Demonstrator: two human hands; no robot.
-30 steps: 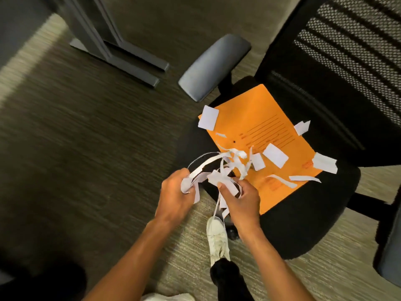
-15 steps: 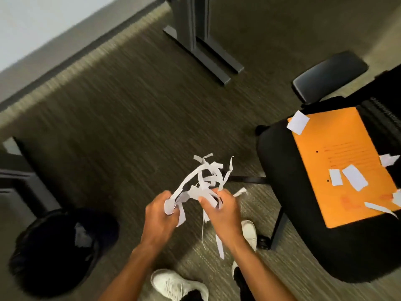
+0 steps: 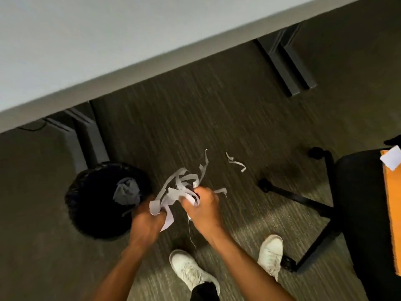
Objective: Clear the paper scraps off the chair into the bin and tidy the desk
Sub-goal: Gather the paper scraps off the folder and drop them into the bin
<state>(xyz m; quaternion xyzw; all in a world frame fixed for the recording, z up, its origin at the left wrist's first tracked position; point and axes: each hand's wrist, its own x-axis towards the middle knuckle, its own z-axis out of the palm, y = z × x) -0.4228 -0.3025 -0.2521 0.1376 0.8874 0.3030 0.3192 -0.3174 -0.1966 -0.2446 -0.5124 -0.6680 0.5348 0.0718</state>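
Both hands grip one tangled bunch of white paper strips [image 3: 180,192] above the carpet. My left hand [image 3: 147,218] holds its lower left part, right at the rim of the black lined bin [image 3: 86,213], which has crumpled grey paper [image 3: 127,193] inside. My right hand [image 3: 202,208] holds the right part of the bunch. One loose strip [image 3: 235,162] lies on the carpet beyond the bunch. At the right edge stands the black chair [image 3: 358,203] with an orange envelope [image 3: 393,203] and a white scrap [image 3: 391,160] on its seat.
A grey desk top [image 3: 108,51] crosses the upper left, with dark desk legs [image 3: 86,137] beside the bin and more [image 3: 288,68] at upper right. The chair's wheeled base [image 3: 303,198] spreads near my white shoes [image 3: 270,255].
I have turned left from the chair toward the bin, carrying the bunch of strips in both hands. The bin is now right by my left hand. A strip now lies on the carpet.
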